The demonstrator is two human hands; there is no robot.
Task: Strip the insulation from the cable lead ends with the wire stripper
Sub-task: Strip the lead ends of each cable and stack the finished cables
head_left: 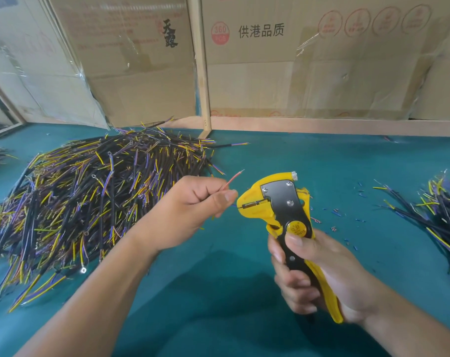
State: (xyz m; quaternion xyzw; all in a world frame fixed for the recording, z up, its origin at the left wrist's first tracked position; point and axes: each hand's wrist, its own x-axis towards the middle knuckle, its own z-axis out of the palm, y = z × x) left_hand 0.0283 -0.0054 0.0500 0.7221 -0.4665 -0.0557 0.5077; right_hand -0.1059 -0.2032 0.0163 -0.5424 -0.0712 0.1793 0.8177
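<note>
My left hand (190, 210) holds a cable, fingers curled round it and thumb pressing on top. A thin red lead (232, 179) sticks up and to the right from the fist, its tip bare. My right hand (314, 274) grips the handles of a yellow and black wire stripper (278, 202), thumb on the yellow round knob. The stripper's jaws point left, just right of my left thumb. Another lead runs from my left thumb towards the jaws; whether it sits inside them is unclear.
A big heap of black cables (90, 199) with yellow and purple leads lies on the green table (218, 292) at the left. A smaller heap of cables (434, 215) lies at the right edge. Small cut insulation bits (347, 217) are scattered near the stripper. Cardboard boxes (270, 60) stand behind.
</note>
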